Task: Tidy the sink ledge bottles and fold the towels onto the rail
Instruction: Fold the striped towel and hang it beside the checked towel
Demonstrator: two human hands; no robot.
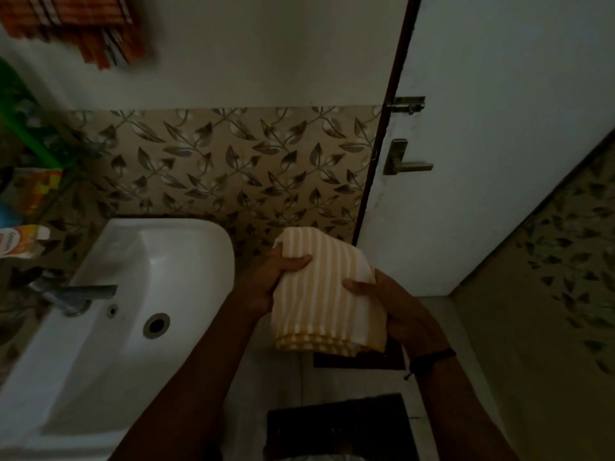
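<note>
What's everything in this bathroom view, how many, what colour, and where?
striped towel: one, yellow and white, folded, held right of the sink
checked towel: one, orange-brown, hanging top left
sink: one, white, lower left
tap: one, metal grey, on the sink's left edge
orange-white container: one, far left above the tap, blurred
door: one, white, right of the tiles
door handle: one, metal, on the door's left edge
leaf tiles: brown-beige wall band behind the sink
mat: one, dark, floor at bottom
left hand: one, holds the towel's left side
right hand: one, holds the towel's right side
</note>
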